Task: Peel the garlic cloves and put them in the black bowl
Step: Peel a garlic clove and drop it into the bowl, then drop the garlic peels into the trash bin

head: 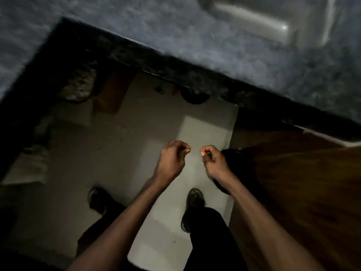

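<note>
While both bare arms reach out over the pale floor, the left hand and right hand hover close together, fingertips pinched; whether either pinches a garlic clove I cannot tell. The picture is blurred and dim.

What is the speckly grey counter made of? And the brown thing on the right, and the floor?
The counter looks like polished stone, maybe granite: mottled grey speckles and a dark, slightly shiny edge. The brown surface looks like varnished wood or wood-look laminate: streaky grain and a soft sheen. The floor seems to be pale smooth tile, with faint straight joints. The picture is blurry, so these are guesses.
</note>
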